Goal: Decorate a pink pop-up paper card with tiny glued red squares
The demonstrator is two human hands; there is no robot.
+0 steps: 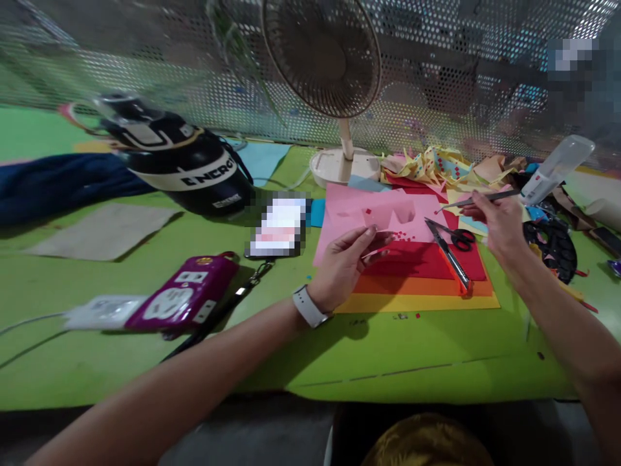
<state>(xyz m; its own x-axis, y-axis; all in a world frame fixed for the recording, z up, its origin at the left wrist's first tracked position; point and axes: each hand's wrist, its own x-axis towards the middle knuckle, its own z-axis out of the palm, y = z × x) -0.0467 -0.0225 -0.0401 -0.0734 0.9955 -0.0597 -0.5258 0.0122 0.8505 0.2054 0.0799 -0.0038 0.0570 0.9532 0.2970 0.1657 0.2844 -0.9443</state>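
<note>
Your right hand (502, 217) pinches the tweezers (485, 197) between thumb and fingers. The tweezers stick out from your grip toward 9 o'clock, over the pink paper (334, 210). A tiny red speck (435, 212) shows by their tip, but you can't tell if the tips squeeze it or are just close to it. Most of the small red bits (404, 237) lie on the pink paper, just beside your left fingertips, at 2 o'clock from your left hand (350, 259).

Count what is there: one pair of tweezers, one cutter (452, 262), one pair of scissors (463, 239), one phone (279, 226), one fan (323, 58). The red bits are too small to count for sure. The paper pile shows four colors: pink on top, then red (388, 262), orange (417, 285) and yellow (417, 302).

Your left thumb and pointer finger are close together by the pink paper, with the other fingers bent. You can't tell if they pinch anything. The cutter lies at 3 o'clock from your left hand, and the scissors at 8 o'clock from your right hand. The phone is at 10 o'clock from your left hand, and the fan stands at 12 o'clock.
</note>
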